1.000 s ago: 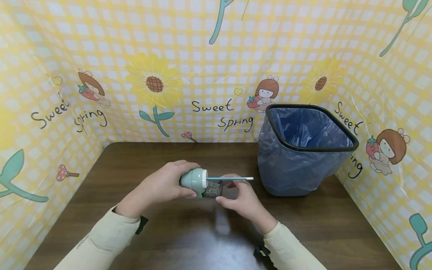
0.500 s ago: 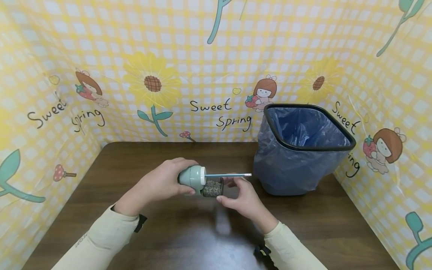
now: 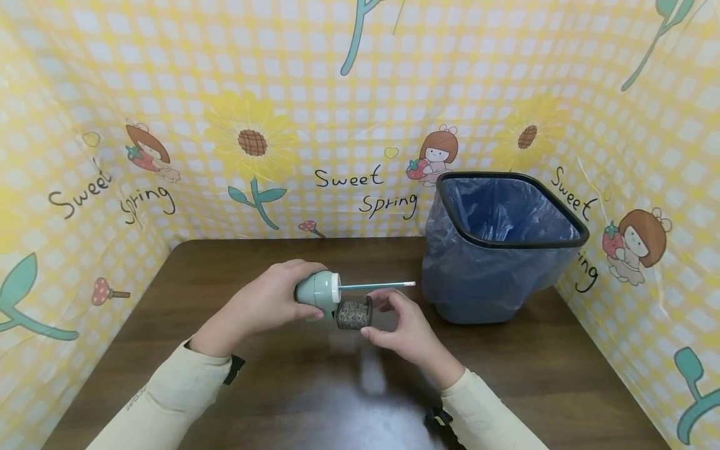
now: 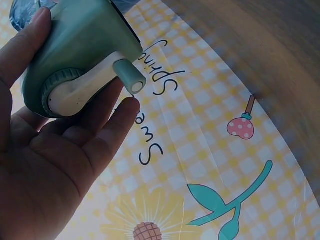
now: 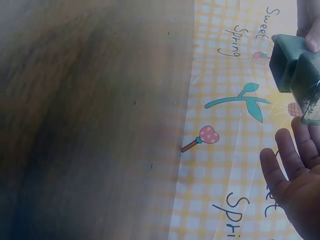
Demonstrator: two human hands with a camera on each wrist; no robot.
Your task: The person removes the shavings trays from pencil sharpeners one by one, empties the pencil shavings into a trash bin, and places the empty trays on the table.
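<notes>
In the head view my left hand [image 3: 267, 299] grips a mint-green crank pencil sharpener [image 3: 316, 291], held up over the table. A blue pencil [image 3: 374, 285] sticks out of its white front ring toward the right. Just below the pencil, my right hand [image 3: 404, 326] pinches a clear shavings drawer [image 3: 354, 314] between thumb and fingers. Dark shavings fill much of it, and its left end stands right at the sharpener. The left wrist view shows the white crank [image 4: 82, 89] with a green knob [image 4: 131, 77]. The right wrist view shows the drawer [image 5: 307, 82] largely out of the body.
A bin [image 3: 478, 281] lined with a bluish plastic bag stands at the right rear of the brown wooden table [image 3: 292, 400]. Its black rim [image 3: 523, 244] faces up. A yellow checked cloth [image 3: 360, 112] walls the back and both sides.
The sharpener and pencil have shifted slightly up and left in the head view. More of the shavings drawer now shows outside the body, as the right hand stays nearly in place.
</notes>
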